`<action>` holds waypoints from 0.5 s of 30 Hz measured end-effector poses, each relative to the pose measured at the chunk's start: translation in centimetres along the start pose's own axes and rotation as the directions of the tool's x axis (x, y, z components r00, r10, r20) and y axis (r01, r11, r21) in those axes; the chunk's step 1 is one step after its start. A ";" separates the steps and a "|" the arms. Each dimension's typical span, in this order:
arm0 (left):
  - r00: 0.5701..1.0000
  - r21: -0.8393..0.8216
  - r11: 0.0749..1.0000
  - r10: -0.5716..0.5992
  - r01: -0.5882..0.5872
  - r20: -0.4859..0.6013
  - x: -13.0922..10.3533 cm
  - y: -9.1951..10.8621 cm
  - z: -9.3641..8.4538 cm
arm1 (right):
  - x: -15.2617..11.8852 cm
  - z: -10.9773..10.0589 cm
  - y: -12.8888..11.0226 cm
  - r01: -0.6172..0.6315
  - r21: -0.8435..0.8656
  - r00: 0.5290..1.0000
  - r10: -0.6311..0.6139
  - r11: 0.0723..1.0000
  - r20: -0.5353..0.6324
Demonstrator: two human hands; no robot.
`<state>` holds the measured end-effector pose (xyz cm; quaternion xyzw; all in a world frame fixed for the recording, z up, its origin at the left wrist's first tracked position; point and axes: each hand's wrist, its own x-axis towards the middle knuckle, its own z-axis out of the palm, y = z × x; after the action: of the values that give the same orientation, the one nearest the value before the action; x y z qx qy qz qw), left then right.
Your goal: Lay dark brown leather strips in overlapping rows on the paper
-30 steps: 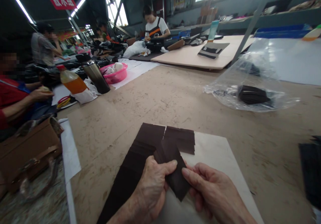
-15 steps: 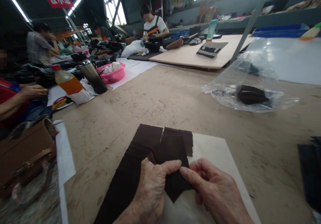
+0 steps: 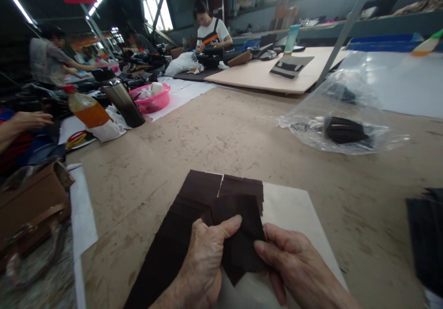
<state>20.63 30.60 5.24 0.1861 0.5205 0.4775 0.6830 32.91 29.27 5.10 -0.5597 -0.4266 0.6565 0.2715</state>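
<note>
Between my two hands are dark brown, flat pieces (image 3: 240,242) of thin fabric-like or leather-like material, overlapping each other. My left hand (image 3: 204,258) grips them from the left, its thumb pressed on top and its other fingers hidden beneath. At their right edge, my right hand (image 3: 292,258) pinches between thumb and index finger. Below lies a pale sheet (image 3: 289,203), its left and far parts covered by rows of similar dark pieces (image 3: 173,228) laid overlapping.
A clear plastic bag (image 3: 346,131) with dark strips lies at right; dark stacked pieces (image 3: 431,235) sit at the right edge. On the left are a brown handbag (image 3: 34,207), a bottle (image 3: 92,113), a thermos (image 3: 122,99) and a pink basin (image 3: 155,99). Several people work beyond.
My right hand has shifted slightly down along the edge of the pieces, and the top piece has turned a little. My left thumb has drawn back slightly left.
</note>
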 end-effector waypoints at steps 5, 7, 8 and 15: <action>0.998 0.030 0.999 0.026 -0.024 -0.063 0.1 0.0 -0.3 | 0.0 -0.3 0.5 -0.114 0.018 0.992 0.115 0.993 -0.043; 0.998 0.034 0.999 0.030 -0.028 -0.049 0.0 0.1 -0.4 | -0.2 -0.2 0.4 -0.141 0.021 0.985 0.142 0.990 -0.103; 0.999 0.035 0.999 0.030 -0.029 -0.043 0.0 0.1 -0.4 | -0.3 -0.1 0.3 -0.142 0.032 0.982 0.145 0.989 -0.124; 0.999 0.048 0.998 -0.031 0.029 0.028 -0.5 -0.1 -0.4 | -0.2 0.4 0.1 -0.126 0.059 0.989 0.130 0.990 -0.070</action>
<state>20.26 30.02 5.30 0.2010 0.5247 0.4521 0.6928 32.58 28.96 5.17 -0.6023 -0.3615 0.6627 0.2596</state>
